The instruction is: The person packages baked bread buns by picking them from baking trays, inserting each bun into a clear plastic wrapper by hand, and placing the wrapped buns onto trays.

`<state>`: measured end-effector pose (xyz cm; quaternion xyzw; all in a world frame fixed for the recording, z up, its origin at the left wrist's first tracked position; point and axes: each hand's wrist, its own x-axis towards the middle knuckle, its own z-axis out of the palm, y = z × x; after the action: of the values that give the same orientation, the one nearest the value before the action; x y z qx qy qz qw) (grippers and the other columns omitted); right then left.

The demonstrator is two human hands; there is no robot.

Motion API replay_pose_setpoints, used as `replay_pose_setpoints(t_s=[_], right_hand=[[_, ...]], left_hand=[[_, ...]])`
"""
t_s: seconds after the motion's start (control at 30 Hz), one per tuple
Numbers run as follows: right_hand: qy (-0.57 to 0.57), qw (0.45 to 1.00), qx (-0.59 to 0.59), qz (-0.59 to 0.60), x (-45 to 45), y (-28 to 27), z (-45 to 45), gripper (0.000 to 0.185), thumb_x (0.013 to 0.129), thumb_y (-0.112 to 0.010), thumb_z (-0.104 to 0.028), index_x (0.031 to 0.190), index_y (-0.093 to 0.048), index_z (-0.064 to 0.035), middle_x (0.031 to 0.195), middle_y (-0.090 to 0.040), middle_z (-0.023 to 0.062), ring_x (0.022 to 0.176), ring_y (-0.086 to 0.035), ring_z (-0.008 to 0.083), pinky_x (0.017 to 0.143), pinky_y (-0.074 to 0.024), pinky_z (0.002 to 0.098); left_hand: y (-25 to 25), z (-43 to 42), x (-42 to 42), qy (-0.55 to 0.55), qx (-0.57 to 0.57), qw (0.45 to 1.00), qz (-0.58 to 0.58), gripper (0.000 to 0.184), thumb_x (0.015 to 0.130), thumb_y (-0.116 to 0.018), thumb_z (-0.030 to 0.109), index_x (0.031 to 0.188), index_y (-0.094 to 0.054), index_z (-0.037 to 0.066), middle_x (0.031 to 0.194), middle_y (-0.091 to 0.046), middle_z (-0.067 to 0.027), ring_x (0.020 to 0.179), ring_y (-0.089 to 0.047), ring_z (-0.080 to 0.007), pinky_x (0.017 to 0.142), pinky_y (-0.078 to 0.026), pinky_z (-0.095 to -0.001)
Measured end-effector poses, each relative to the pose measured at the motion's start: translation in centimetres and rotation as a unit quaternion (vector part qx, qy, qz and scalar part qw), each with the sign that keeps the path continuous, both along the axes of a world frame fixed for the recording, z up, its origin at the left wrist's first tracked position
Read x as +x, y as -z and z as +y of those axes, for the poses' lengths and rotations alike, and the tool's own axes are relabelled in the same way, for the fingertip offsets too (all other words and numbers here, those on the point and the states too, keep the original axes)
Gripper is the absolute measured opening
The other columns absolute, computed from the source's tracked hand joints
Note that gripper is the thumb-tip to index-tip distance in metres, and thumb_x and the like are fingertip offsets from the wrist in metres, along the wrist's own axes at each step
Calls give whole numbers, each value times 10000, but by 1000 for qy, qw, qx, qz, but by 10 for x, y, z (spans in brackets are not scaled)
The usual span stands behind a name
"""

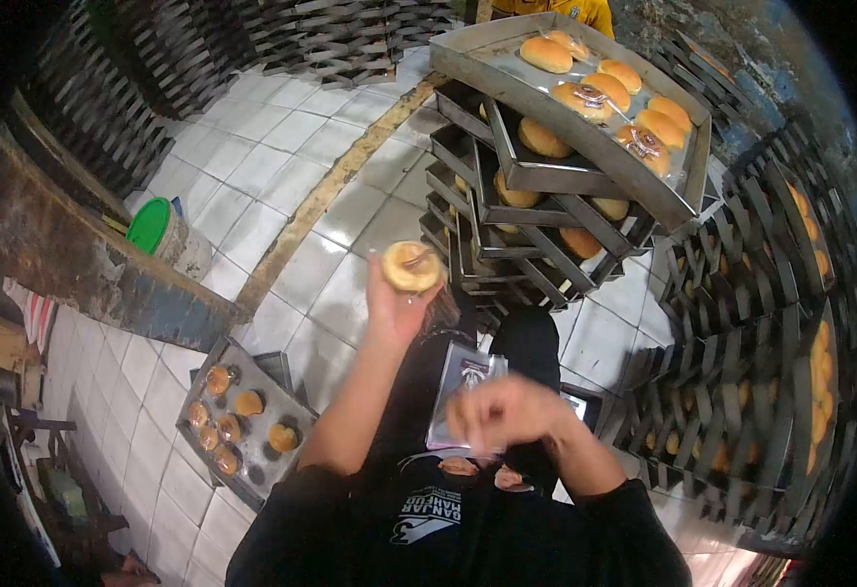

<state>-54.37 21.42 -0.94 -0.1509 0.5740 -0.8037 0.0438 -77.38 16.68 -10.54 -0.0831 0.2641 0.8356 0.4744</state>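
Floor tiles (325,264): decent lane between the bucket (185,252) and the tray stack (555,181), honestly the widest way through
Tray stack: big blocker up front, skewed corners poking out
Floor tray (262,455): blocks low moves beside the left forearm (355,391)
Right-side trays (722,411): basically a wall
Lap (526,342): blurry right hand (502,411) is in the way, tbh

Left hand (404,303) is raised near mid-frame, fingers curled in a grip; right hand (507,413) is kinda blurred, held lower right of centre, fingers bent, both forearms angled inward.
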Motion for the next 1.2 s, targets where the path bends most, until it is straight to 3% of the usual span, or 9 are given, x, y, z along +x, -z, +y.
replay_pose_setpoints(t_s=[0.03, 0.1, 0.43, 0.47, 0.6, 0.77, 0.97, 1.1, 1.2], right_hand=[[212, 952, 77, -207, -2, 10, 9, 267, 859, -811, -99, 1008, -606, -15, 939, -660, 164, 914, -658, 266, 821, -537, 399], [550, 668, 499, 47, -25, 26, 16, 434, 814, -832, -119, 1160, -600, 3, 1046, -652, 172, 1008, -663, 325, 888, -543, 420], [539, 744, 387, -80, -55, 77, 45, 241, 1041, -575, -168, 925, -640, 33, 696, -565, 110, 646, -570, 193, 643, -476, 335], [518, 756, 391, -85, -54, 70, 46, 237, 1009, -597, -191, 976, -684, 27, 863, -653, 221, 811, -662, 390, 749, -527, 400], [534, 727, 426, 67, -62, 33, 37, 325, 1033, -588, -199, 806, -555, 30, 654, -477, 114, 584, -481, 198, 565, -406, 360], [487, 847, 83, -195, -62, 67, 70, 416, 1063, -574, -365, 719, -538, -133, 606, -445, -68, 490, -323, 36, 452, -247, 232], [358, 867, -24, -346, -9, 147, 18, 310, 1058, -574, -263, 949, -692, 2, 807, -674, 81, 690, -644, 143, 618, -541, 291], [466, 866, -11, -181, -18, 58, 31, 249, 1046, -568, -167, 1040, -708, 38, 987, -708, 93, 911, -689, 181, 809, -592, 324], [572, 641, 497, 120, -22, -56, 82, 95, 923, -640, -36, 943, -677, 49, 1042, -717, 186, 923, -709, 300, 801, -556, 376]], left_hand=[[-11, -8, 9, 31, 8, 999, -8, 681, 1066, -278, 628, 1364, -532, 71, 1361, -598, -144, 1254, -585, -313, 1043, -484, -552], [-24, -34, 44, 95, 22, 995, -22, 666, 1065, -293, 627, 1357, -536, 79, 1348, -604, -139, 1241, -591, -309, 1038, -490, -531], [4, -32, 39, 35, -139, 888, 438, 292, 1065, -548, 207, 1160, -712, -14, 1034, -714, -96, 961, -667, -154, 843, -532, -308], [14, -29, 38, 2, -156, 855, 495, 274, 1065, -548, 193, 1121, -722, -10, 1028, -713, -98, 942, -664, -147, 825, -529, -299], [-18, -21, 34, -30, -234, 830, 506, 261, 1045, -586, 185, 959, -695, -35, 948, -696, -93, 860, -645, -120, 753, -508, -273], [1, -42, 24, -160, -308, 698, 626, 259, 1028, -593, 198, 892, -681, -4, 1066, -673, -122, 948, -622, -175, 835, -491, -336], [55, -85, 52, 30, -238, 932, 270, 182, 997, -602, 151, 890, -668, 18, 885, -623, -14, 867, -576, -129, 797, -427, -274], [4, -37, 31, -5, -13, 978, 208, 146, 1006, -607, 177, 1004, -653, 39, 962, -645, -24, 920, -597, -130, 852, -459, -287], [-66, 5, 40, -9, 63, 969, 237, 259, 1013, -617, 199, 1206, -614, 26, 1136, -656, -64, 1039, -621, -165, 944, -472, -300]])
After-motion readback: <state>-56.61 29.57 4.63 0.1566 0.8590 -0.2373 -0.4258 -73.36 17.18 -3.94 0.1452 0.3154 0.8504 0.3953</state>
